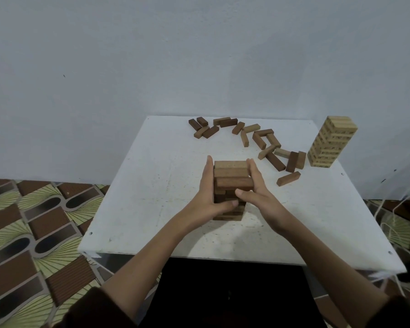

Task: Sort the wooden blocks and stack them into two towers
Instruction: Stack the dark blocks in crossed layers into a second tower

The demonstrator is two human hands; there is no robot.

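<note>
Found the dark tower [232,176] of brown wooden blocks standing upright near the middle of the white table [152,185], with three blocks lying crosswise on top.

Found the left hand [208,197] flat against the dark tower's left side and the right hand [260,195] flat against its right side, both touching the wood. Noted the fingers of each hand straight and pressed together, pointing away from the person. Noted both thumbs laid across the dark tower's near face, tips close together, covering part of the middle layers. Could not inspect the tower's side faces behind the palms.

Noted loose blocks [246,136] scattered in an arc behind and to the right of the dark tower, several touching or leaning on one another, in mixed brown shades. Noted a single block [288,178] lying alone just right of the dark tower, apart from the right hand.

Found the pale tower [330,142] upright well to the right of and behind the dark tower, with the loose blocks lying between the two.

Noted patterned flooring [33,233] left of the dark tower beyond the table edge, pale strings [388,223] far to its right, and a plain wall [199,55] behind.

Made out small dark marks on the pale tower's block faces; could not read them.
</note>
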